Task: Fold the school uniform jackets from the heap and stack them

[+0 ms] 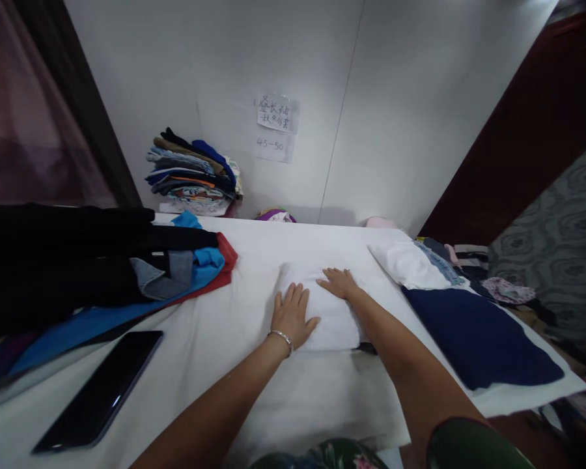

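A folded white garment point(329, 320) lies on the white-covered table point(254, 251) straight in front of me. My left hand point(293, 316) rests flat on its left side, fingers spread, with a silver bracelet at the wrist. Toward the far right part of the same garment, my right hand point(338, 283) presses down with its fingers apart. Neither hand grips anything. A small dark patch shows under the garment's near right corner; I cannot make out what it is.
Left of me, black, blue and red clothes point(102, 260) lie heaped, with a dark phone point(102, 387) nearer. Folded clothes point(195, 172) are stacked by the wall. On the right are a navy folded garment point(478, 335) and a white one point(410, 260). Handwritten paper point(276, 114) hangs on the wall.
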Demonstrator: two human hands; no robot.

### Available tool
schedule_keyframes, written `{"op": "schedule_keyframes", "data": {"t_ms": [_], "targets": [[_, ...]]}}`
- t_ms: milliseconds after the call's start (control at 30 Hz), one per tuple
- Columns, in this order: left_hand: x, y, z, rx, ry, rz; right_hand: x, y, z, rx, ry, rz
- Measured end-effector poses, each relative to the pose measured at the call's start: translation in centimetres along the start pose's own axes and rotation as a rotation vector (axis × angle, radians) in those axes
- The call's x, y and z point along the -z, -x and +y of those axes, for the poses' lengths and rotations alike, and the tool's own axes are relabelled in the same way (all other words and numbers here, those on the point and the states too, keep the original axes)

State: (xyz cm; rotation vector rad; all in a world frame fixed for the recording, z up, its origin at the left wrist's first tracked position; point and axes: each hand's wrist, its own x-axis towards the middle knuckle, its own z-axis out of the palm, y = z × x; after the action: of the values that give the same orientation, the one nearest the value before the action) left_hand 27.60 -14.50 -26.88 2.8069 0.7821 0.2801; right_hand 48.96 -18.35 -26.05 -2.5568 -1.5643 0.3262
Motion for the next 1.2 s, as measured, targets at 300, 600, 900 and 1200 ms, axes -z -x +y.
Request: {"op": "schedule_keyframes", "data": {"t_ms": [300, 600, 900, 1200], "targets": [[2.4, -1.9, 0.8, -0.003, 0.040, -0.034, -1.5, -0.1, 0.8, -0.008, 0.052, 0.018], [1.4, -9.6, -1.0, 0.152, 0.082, -0.263, -1.6, 0.6, 0.9, -0.174, 0.008, 0.202], [0.4, -9.4, -2.1, 0.160, 0.126, -0.217, -0.4, -0.8, 2.9, -0.301, -0.253, 0.086], [-0.4, -10.2, -3.1, 0.137, 0.126, -0.198, 0.4, 0.1, 4.8, -0.178, -0.379, 0.100]]}}
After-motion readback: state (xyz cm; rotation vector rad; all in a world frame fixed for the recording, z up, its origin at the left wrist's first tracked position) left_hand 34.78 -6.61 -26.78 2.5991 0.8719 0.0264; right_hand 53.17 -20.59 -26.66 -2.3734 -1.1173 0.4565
